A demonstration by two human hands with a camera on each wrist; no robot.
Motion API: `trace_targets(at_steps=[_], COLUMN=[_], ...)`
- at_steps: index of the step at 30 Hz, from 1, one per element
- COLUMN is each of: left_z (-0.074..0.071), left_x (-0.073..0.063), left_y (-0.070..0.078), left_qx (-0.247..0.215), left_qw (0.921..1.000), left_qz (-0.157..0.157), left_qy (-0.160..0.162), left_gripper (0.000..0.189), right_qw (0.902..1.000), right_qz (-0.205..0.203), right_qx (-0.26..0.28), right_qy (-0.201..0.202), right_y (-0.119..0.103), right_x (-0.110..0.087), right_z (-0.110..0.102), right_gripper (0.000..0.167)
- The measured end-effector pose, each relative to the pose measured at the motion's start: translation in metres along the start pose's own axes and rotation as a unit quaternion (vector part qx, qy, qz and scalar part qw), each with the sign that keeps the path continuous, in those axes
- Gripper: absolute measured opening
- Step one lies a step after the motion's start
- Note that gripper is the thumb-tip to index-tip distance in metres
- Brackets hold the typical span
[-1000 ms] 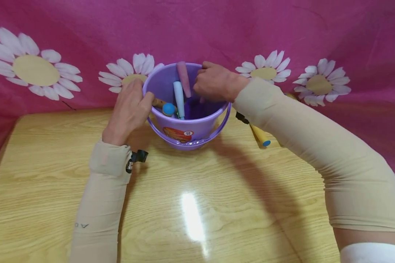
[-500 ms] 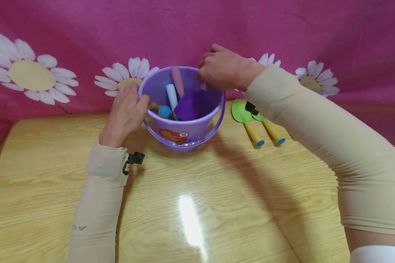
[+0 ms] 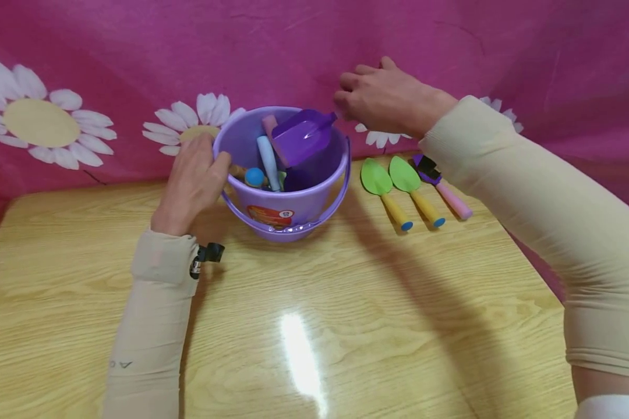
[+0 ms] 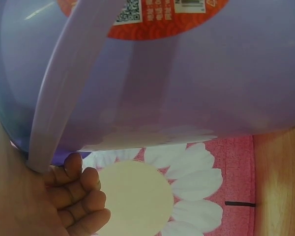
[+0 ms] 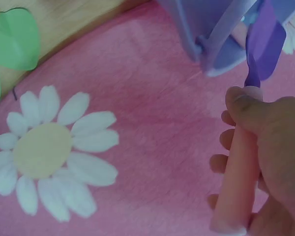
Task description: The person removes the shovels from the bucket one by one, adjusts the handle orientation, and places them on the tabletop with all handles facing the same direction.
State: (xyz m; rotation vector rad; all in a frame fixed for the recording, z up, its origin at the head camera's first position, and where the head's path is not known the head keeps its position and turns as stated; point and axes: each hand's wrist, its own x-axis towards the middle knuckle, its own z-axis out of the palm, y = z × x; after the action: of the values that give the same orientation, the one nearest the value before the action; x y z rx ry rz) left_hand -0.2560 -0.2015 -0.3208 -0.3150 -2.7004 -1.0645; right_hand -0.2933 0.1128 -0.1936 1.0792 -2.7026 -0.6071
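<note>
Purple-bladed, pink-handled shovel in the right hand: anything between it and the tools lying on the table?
Yes, the right rim of the light-purple plastic bucket. The shovel has its blade over the bucket's opening; can't tell if fully above the rim. Past that, nothing visible before the nearest green-bladed, yellow-handled trowel.

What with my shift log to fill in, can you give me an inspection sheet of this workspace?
Surface: wood-grain table, with a bright glare patch.
Job's things: purple bucket on the table, with tools inside, one showing a light blue handle; to its right, two green trowels and a pink-handled tool lie side by side.
Clutter: nothing seen.
Hands: left hand holds the bucket near its rim; right hand grips a purple scoop, its blade over the bucket.
Cables: nothing seen.
Surroundings: pink cloth with white daisies behind the table.
</note>
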Motion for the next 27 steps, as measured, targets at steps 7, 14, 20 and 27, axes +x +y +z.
trace_targets(at_steps=[7, 14, 20, 27], left_z=[-0.001, -0.001, -0.001, -0.003], left_x=[0.0, 0.001, 0.001, 0.0], left_y=[-0.002, -0.003, -0.002, -0.001], left_qx=[-0.002, 0.003, 0.001, 0.0], left_qw=[1.0, 0.9999, 1.0, 1.0], left_qz=[-0.002, 0.003, 0.003, 0.003], left_qy=[0.005, 0.01, 0.008, 0.009], left_gripper=[0.05, 0.048, 0.049, 0.049], right_qw=[0.9997, 0.9994, 0.9913, 0.9755], right_qz=[0.023, 0.022, 0.079, 0.124], right_qx=[0.008, 0.024, 0.102, 0.175], right_qy=[0.009, -0.007, -0.029, -0.048], right_y=[0.016, 0.025, 0.027, 0.025], right_x=[-0.012, -0.022, -0.028, -0.037], right_z=[0.007, 0.025, 0.042, 0.065], right_gripper=[0.024, 0.027, 0.028, 0.029])
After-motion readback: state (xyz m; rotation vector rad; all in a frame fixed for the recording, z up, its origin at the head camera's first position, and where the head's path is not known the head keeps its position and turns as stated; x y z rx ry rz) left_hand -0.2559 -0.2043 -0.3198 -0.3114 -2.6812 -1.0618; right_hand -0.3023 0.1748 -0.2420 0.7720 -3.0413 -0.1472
